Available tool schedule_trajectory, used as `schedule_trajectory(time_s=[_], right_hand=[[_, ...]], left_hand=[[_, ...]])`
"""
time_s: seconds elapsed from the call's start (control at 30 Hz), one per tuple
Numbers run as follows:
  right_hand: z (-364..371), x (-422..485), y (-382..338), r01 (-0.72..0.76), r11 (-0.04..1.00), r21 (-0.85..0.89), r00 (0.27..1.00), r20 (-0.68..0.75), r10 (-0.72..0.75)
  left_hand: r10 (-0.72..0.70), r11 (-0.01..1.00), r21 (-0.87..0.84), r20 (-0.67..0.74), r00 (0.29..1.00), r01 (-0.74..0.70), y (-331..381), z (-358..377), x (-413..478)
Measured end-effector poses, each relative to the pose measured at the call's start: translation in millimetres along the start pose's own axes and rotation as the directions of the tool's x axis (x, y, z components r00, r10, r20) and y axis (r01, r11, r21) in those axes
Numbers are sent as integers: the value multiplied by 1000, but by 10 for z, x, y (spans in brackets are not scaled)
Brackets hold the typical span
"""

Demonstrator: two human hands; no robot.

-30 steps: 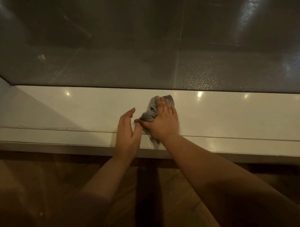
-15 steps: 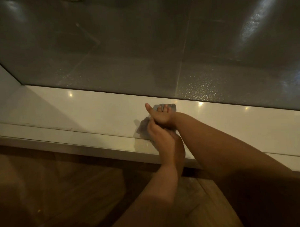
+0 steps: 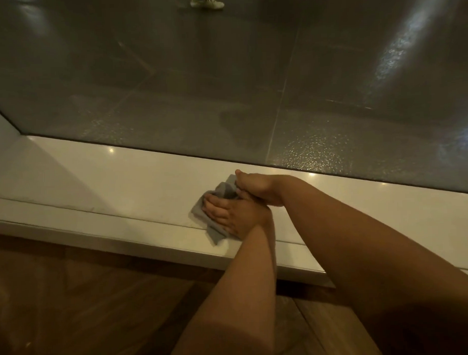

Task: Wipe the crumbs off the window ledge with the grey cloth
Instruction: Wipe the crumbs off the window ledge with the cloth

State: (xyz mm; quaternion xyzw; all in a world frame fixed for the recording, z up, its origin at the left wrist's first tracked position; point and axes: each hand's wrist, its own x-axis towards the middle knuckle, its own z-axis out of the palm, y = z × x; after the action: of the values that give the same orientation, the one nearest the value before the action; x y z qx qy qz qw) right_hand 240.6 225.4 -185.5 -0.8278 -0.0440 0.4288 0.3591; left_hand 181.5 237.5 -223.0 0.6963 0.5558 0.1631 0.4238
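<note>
1. The step in hand looks like the wiping stroke itself: both hands are on the grey cloth (image 3: pixel 218 204), which lies bunched on the white window ledge (image 3: pixel 121 181) at about 6 o'clock from the window glass (image 3: pixel 224 84).
2. The left hand (image 3: pixel 229 213) lies flat with fingers spread, pressing the near part of the cloth down; it presses rather than grips. The right hand (image 3: pixel 257 185) is turned on its edge at 1 o'clock from the left, thumb up, and seems to pinch the far fold of the cloth, though the closing fingers are hidden, so I cannot tell for sure.
3. To do it well, I would keep the left palm flat so the cloth stays in full touch with the ledge, and draw it in one line toward the front lip, not back and forth, so crumbs gather instead of scattering.
4. The groove (image 3: pixel 109 212) running along the front of the ledge could trap crumbs; a fold of cloth pushed along it would help.
5. No crumbs can be made out in this dim, warm light, so progress is hard to judge.
6. The cloth is mid-grey, soft and crumpled, one corner at 6 o'clock hanging over the front step of the ledge, above the wooden floor (image 3: pixel 86 302).
</note>
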Motion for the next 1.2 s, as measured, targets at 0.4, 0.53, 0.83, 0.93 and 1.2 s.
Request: schedule_trajectory(time_s=[0.4,0.53,0.83,0.93,1.2], right_hand=[[58,81,11,86,995,-52,996,25,-85],[92,-271,-163,53,994,-96,998,40,-50],[-51,-695,90,202,975,89,979,-52,-198],[18,-765,274,208,953,219,978,-77,-196],[311,-584,362,252,911,328,964,-168,-206]], left_hand=[[232,933,261,90,969,-247,11,-93,422],[305,825,396,285,908,-402,-30,-137,604],[460,533,426,579,673,-731,-105,-317,766],[517,432,362,651,556,-826,-142,-367,866],[658,423,-23,695,290,-906,-177,-491,959]])
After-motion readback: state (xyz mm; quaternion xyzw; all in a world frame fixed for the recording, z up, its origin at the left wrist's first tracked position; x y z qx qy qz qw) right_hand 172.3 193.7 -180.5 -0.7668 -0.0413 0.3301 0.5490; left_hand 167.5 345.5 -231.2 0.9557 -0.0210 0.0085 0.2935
